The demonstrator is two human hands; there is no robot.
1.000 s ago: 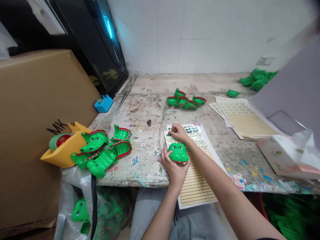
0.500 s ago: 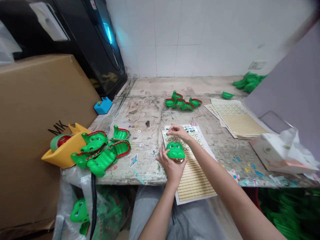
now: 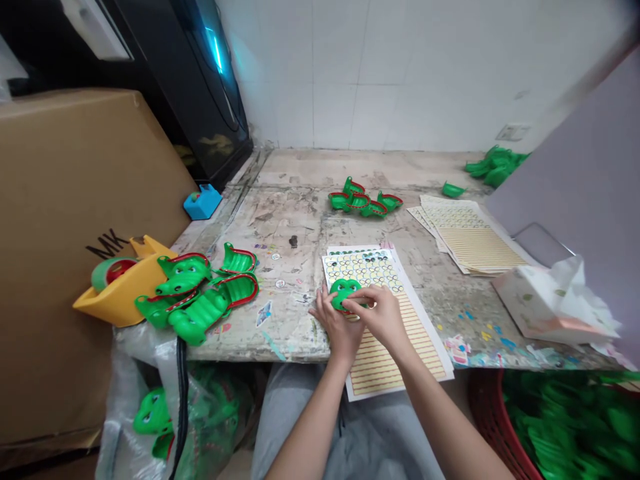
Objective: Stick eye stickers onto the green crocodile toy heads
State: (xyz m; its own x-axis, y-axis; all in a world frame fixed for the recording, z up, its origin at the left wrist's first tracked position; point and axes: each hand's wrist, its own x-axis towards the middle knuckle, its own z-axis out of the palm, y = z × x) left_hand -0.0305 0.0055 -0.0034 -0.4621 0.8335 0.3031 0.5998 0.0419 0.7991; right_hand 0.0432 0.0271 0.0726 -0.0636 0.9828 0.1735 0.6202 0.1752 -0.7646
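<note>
A green crocodile head [image 3: 345, 288] with eyes on it is held by my left hand [image 3: 343, 333], whose fingers wrap round its left and lower side. Over the head's snout is my right hand [image 3: 383, 315], its thumb and forefinger pinched together; whatever is between the fingertips is too small to make out. Beneath both hands lies a sticker sheet [image 3: 390, 363], with rows of eye shapes on its upper part and thin reddish lines below. Its near end hangs past the table edge.
Crocodile parts [image 3: 200, 293] and a yellow tape dispenser [image 3: 107, 300] sit left. Green jaws [image 3: 363, 200] lie behind the sheet. At right are more sheets [image 3: 480, 237], a tissue box [image 3: 540, 303] and a red basket [image 3: 493, 413]. A blue dispenser [image 3: 203, 202] stands back left.
My right hand has moved from the top of the sticker sheet down and right, onto the crocodile head. My left hand still holds the head. The camera view has shifted slightly.
</note>
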